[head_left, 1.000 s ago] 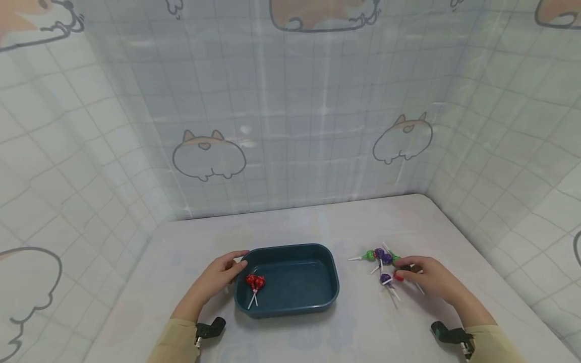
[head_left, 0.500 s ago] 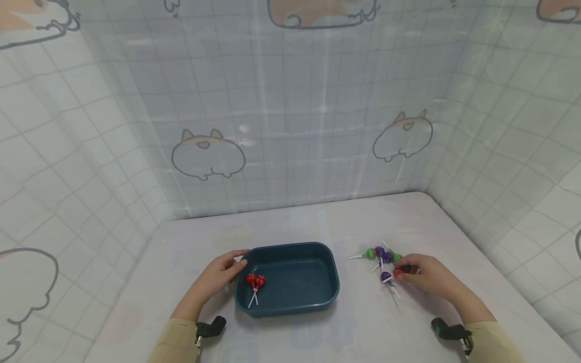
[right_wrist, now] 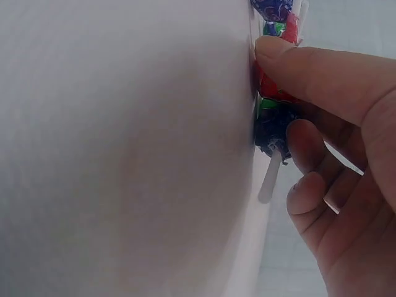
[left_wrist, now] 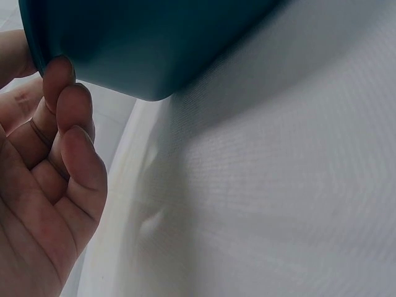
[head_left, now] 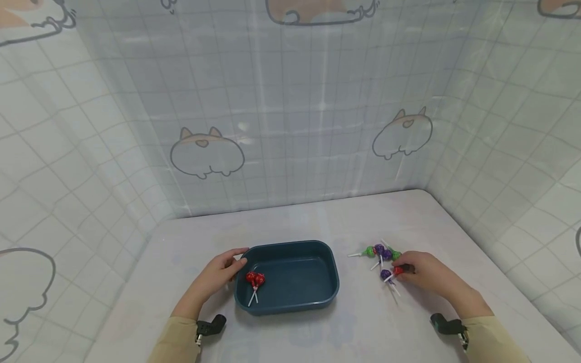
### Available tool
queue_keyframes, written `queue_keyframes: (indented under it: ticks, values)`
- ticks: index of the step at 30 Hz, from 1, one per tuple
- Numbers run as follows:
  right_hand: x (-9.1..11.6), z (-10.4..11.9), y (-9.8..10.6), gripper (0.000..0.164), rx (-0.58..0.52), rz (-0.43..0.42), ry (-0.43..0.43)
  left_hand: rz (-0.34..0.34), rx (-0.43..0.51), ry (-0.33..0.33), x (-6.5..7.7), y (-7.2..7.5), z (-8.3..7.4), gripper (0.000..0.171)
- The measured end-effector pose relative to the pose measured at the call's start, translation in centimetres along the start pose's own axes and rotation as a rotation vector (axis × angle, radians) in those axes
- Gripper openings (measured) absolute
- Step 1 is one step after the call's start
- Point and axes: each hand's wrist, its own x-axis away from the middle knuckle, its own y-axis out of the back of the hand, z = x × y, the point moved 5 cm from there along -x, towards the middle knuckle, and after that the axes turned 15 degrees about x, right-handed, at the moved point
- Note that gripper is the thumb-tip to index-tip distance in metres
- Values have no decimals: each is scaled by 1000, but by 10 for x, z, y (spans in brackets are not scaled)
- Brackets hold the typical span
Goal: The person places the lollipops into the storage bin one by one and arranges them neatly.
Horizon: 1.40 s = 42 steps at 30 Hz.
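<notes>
My left hand [head_left: 218, 276] grips the left rim of a dark teal rectangular tray [head_left: 299, 282], thumb over the edge and fingers outside, as the left wrist view also shows. Inside the tray, at its left, lie red-wrapped lollipops [head_left: 259, 280] with white sticks crossed. Right of the tray my right hand [head_left: 426, 275] pinches a red lollipop [head_left: 398, 271] at table level. Close beside it are a purple lollipop [head_left: 386, 275] and a green lollipop [head_left: 370, 251]. In the right wrist view the thumb covers part of the red wrapper [right_wrist: 272, 86], and a dark purple lollipop [right_wrist: 273, 127] sits by the fingertips.
More purple and green lollipops [head_left: 387, 253] lie heaped just beyond my right fingers. The white-covered table [head_left: 290, 338] is bordered by patterned curtains [head_left: 290, 126] at the back and both sides. Black wrist cameras [head_left: 211, 325] jut from both sleeves.
My right fingers have closed in on the red lollipop, and its stick has turned slightly. The left hand and tray stay put. The head view has tilted a little upward then down, with only slight shift.
</notes>
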Motion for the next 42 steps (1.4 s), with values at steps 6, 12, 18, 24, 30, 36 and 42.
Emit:
queue_keyframes:
  ticks: [6,12,18,24,30,36,42]
  values:
    - [0,1,1,23,33,10,41,1,10,1,0,0,0,43]
    - [3,2,3,23,25,-18,65,-1,11,2,1,0,0,43]
    - [5,3,10,27,-41,-90,58,-7,8,4,3,-1,-1,43]
    - [3,4,15,32,-117,-137,43,-7,18,12,4,-1,-3,45]
    - [1,0,14,32,-288,-77,-78,-7,12,9,3,-1,-3,46]
    - [-3,-2,13,35,-342,-47,-129,-8,4,7,3,-1,-3,45]
    - [-7,0,14,42,-370,-51,-139,-7,12,6,4,-1,-5,44]
